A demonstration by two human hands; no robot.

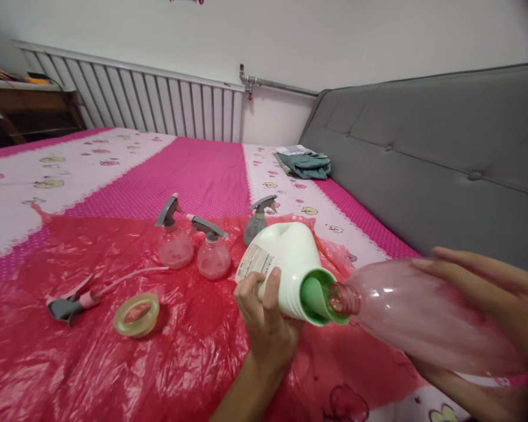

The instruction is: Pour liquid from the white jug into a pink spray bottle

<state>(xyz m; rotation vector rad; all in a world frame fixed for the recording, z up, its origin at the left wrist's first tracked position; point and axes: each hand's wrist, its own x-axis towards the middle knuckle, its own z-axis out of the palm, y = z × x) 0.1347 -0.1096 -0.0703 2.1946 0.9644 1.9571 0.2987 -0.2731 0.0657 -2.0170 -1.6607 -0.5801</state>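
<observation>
My left hand [266, 316] is wrapped round a white detergent jug [297, 252], tilted so that its green spout [314, 296] points right. My right hand [479, 287] grips a clear pink bottle [418, 313], lying nearly level with its neck at the lip of the spout. Whether liquid passes between them I cannot tell. Two pink spray bottles [175, 246] with grey trigger heads stand left of the jug. Behind it stands a greyish spray bottle [256, 225], partly hidden. A loose trigger sprayer head [70, 303] with a thin tube lies at the left.
A pale yellow ring [122, 324], perhaps a roll of tape, lies near the sprayer head. Red plastic sheeting [180, 363] covers part of the patterned bed. Folded clothes [305, 163] lie by the grey padded headboard [422, 158]. A radiator [158, 99] lines the wall.
</observation>
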